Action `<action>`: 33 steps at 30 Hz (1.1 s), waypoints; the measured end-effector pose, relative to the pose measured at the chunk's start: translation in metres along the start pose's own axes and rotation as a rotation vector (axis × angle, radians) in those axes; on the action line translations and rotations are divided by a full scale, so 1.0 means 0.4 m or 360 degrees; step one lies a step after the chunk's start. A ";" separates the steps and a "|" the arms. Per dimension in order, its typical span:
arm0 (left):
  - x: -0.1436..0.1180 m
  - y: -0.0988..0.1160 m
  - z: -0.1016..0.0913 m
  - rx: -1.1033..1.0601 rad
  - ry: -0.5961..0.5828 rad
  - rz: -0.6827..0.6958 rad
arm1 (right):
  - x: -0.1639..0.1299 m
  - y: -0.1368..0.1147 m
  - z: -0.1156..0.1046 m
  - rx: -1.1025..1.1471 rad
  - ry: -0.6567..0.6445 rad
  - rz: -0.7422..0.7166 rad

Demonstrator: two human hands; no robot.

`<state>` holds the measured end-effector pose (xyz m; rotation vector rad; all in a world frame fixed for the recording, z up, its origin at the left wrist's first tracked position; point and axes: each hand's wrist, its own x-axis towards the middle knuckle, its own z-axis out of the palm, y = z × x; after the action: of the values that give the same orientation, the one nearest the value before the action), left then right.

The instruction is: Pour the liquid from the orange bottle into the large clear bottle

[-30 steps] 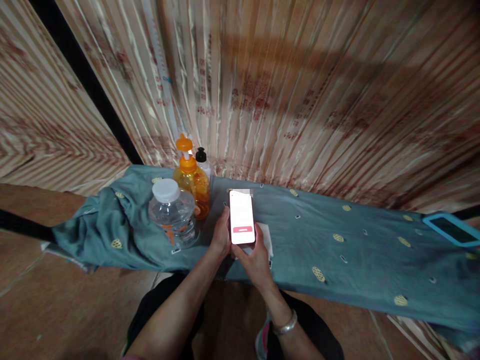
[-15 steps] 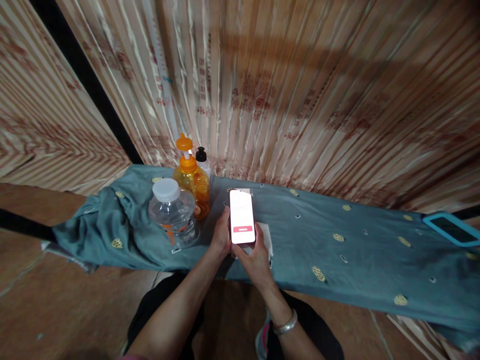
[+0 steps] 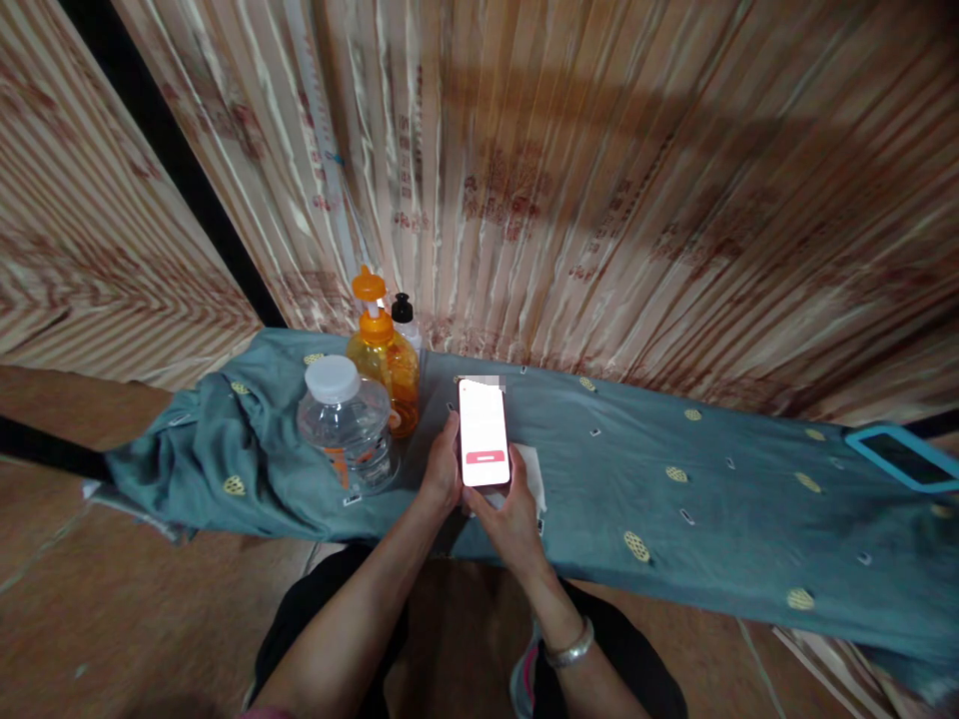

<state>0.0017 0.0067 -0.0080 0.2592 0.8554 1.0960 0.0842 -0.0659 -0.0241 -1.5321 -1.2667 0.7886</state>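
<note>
A smartphone (image 3: 483,424) with a bright white screen and a red button near its bottom is held upright between both hands. My left hand (image 3: 444,464) grips its left edge. Around its lower right corner, my right hand (image 3: 510,509) is closed, with the thumb by the bottom edge. Partly hidden behind the right hand, a white sheet of paper or tissue (image 3: 534,477) lies on the cloth. Left of the hands stand a clear plastic jar (image 3: 345,429) with a white lid and an orange pump bottle (image 3: 390,369).
A green patterned cloth (image 3: 636,469) covers the narrow table. Behind the pump bottle is a bottle with a black cap (image 3: 403,308). At the far right lies a blue-framed device (image 3: 906,457) with a dark panel. A pleated curtain (image 3: 524,200) hangs behind, with a black pole (image 3: 172,160) at left.
</note>
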 end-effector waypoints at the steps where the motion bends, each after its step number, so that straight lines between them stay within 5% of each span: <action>1: 0.000 0.000 0.001 0.0009 0.0013 0.0003 | 0.000 0.000 0.000 0.0000 -0.0001 -0.0001; 18: -0.011 -0.005 0.001 -0.0042 -0.0287 -0.0043 | 0.024 0.009 -0.021 -0.0153 0.0058 0.0023; 33: -0.017 -0.012 0.015 0.0017 -0.0295 -0.0018 | 0.027 0.004 -0.050 -0.0312 0.0101 0.0027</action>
<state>0.0079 -0.0003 -0.0037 0.3587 0.6966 1.0397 0.1053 -0.0609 -0.0179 -1.7126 -1.3160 0.6359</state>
